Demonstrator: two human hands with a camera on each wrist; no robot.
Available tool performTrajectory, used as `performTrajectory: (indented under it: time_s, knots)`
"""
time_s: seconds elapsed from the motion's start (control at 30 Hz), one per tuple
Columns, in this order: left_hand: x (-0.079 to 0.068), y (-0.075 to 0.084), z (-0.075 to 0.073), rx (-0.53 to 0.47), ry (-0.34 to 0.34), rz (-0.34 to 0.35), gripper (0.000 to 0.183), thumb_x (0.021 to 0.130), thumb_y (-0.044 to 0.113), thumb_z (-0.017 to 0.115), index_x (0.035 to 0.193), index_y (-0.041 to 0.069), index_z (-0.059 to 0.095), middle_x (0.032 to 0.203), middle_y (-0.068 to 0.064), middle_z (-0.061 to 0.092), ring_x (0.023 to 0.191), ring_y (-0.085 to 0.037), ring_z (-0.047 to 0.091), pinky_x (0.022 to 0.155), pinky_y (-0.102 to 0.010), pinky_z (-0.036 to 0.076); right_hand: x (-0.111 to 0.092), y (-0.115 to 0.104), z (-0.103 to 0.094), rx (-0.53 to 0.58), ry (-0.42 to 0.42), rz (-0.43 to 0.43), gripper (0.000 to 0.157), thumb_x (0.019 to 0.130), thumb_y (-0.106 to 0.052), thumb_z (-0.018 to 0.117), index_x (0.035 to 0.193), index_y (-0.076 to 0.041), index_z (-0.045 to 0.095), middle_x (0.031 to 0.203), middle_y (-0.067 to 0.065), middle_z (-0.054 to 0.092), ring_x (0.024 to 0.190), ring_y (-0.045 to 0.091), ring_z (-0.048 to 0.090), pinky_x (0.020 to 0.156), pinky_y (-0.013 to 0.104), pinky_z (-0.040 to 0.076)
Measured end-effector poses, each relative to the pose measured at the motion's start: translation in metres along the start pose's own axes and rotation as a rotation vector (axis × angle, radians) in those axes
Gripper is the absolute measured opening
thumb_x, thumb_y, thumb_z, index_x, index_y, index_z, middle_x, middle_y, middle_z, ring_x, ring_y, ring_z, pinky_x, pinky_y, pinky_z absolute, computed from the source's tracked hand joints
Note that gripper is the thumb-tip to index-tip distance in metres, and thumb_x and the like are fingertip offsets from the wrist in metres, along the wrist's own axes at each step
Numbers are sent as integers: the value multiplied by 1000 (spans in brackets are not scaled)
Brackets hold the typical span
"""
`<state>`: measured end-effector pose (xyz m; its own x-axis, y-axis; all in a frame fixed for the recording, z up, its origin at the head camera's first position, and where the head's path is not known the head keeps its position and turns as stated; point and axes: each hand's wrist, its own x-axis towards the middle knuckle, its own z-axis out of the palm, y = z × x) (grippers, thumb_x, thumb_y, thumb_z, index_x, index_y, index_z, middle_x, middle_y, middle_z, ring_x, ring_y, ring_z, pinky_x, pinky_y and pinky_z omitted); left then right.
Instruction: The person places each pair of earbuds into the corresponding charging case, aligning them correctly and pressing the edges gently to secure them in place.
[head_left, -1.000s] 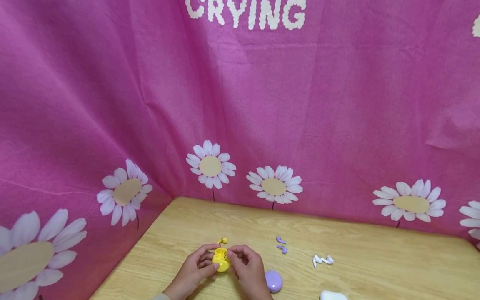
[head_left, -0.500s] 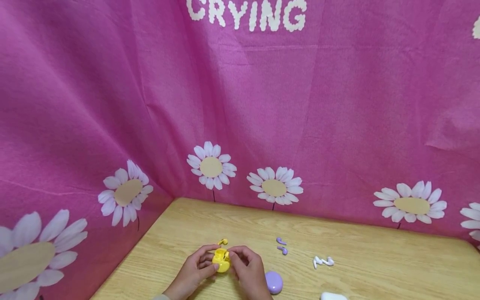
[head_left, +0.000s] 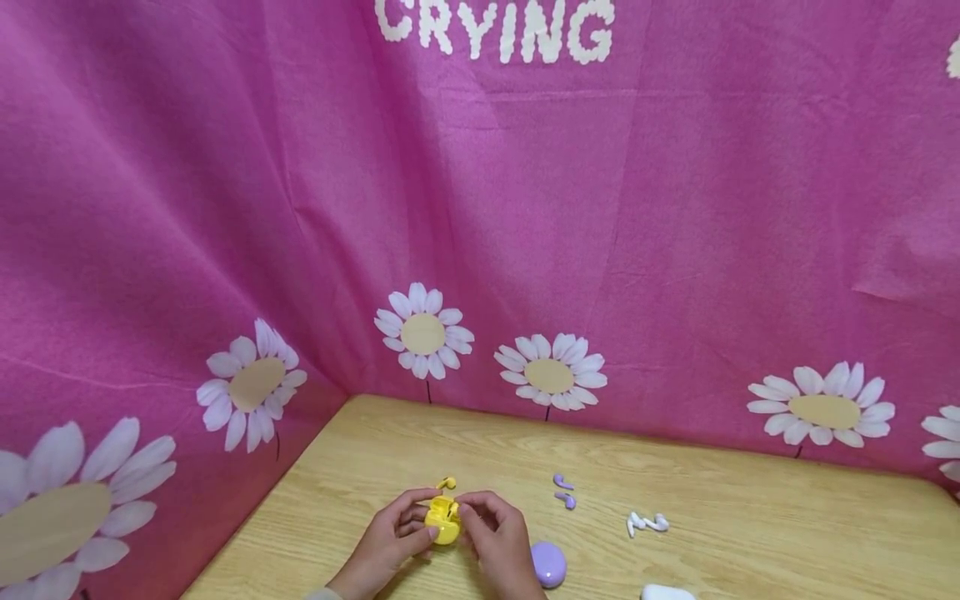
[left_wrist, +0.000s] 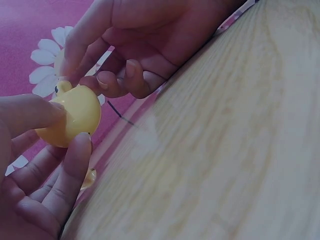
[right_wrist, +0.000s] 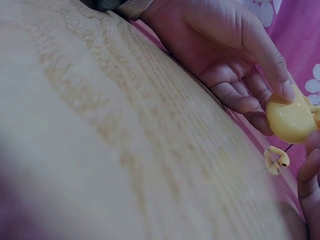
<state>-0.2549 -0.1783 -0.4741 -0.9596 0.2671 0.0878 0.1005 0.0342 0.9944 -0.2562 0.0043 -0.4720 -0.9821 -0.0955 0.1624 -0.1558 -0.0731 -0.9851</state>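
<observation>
My left hand [head_left: 382,542] grips a rounded yellow earbud case [head_left: 442,529], thumb on its front, lid standing up. At the case's right side, my right hand [head_left: 497,537] pinches a small yellow earbud [left_wrist: 63,87] between thumb and forefinger, at the mouth of the case. Its lower part is hidden, so I cannot tell how deep it sits. Another yellow earbud [head_left: 447,482] lies on the table just behind the case. In the right wrist view, that loose earbud [right_wrist: 276,161] shows below the case [right_wrist: 290,117].
A round purple case [head_left: 548,565] lies beside my right hand. Two purple earbuds [head_left: 564,501] lie further back, and two white earbuds [head_left: 656,522] to the right. A white case [head_left: 666,592] is cut off by the bottom edge. Pink flowered cloth [head_left: 675,250] hangs behind the wooden table [head_left: 750,533].
Both hands keep nearly the same place. The earbud in my right fingers shifts slightly at the case's opening, and more yellow shows there than a second ago.
</observation>
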Motion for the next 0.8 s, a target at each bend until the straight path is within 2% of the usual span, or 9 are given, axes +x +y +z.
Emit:
performTrajectory:
  time_s: [0.33, 0.8]
  knots:
    - [-1, -1, 0, 2, 5, -4, 55, 91, 12, 67, 139, -2, 43, 109, -11, 63, 88, -16, 61, 69, -29, 58, 1, 5, 0, -1, 4, -29, 15, 91, -12, 66, 101, -1, 69, 67, 0, 53, 51, 7, 46, 42, 15, 40]
    - [-2, 1, 1, -13, 22, -8, 56, 90, 11, 67, 139, -3, 43, 109, -11, 63, 87, -14, 60, 68, -27, 57, 1, 3, -1, -27, -3, -4, 17, 90, -18, 68, 97, -2, 70, 65, -2, 53, 52, 6, 47, 43, 15, 40]
